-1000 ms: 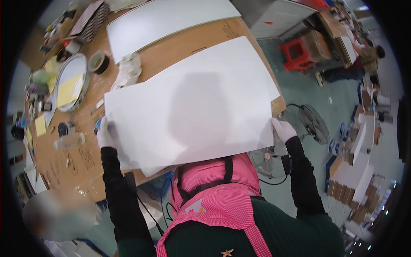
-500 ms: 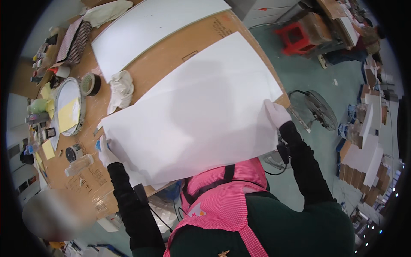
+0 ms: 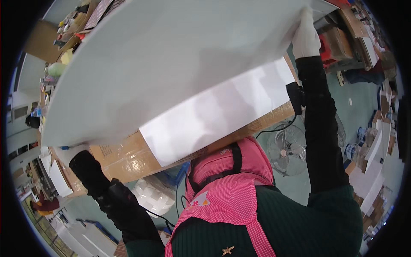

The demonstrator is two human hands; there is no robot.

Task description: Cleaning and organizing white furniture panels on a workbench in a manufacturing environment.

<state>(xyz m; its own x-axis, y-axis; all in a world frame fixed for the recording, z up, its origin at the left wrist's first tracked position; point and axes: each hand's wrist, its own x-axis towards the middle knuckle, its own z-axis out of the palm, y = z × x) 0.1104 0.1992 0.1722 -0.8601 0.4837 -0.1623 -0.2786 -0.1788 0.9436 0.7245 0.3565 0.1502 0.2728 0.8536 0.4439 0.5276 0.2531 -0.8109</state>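
A large white sheet [image 3: 171,64] is raised close in front of me, its face greyed by shadow and blurred toward its lower left. My left hand [image 3: 73,153], in a white glove, is closed on its lower left corner, and the sheet covers most of the fingers. My right hand [image 3: 306,39], gloved too, reaches up and grips the sheet near its right end. Below the raised sheet, a second white sheet [image 3: 214,113] lies flat on the cardboard-covered table [image 3: 124,158], with its far part hidden.
Bottles and small containers [image 3: 70,25] crowd the table's far left. A standing fan [image 3: 287,152] is on the floor by the table's right edge. Further right are a red stool [image 3: 327,51] and stacked boards [image 3: 372,171]. A clear plastic bag [image 3: 154,195] hangs below the near edge.
Both hands have lifted a white sheet up off the table, the right hand going far up and away. Another white sheet now shows beneath it. The view has shifted too.
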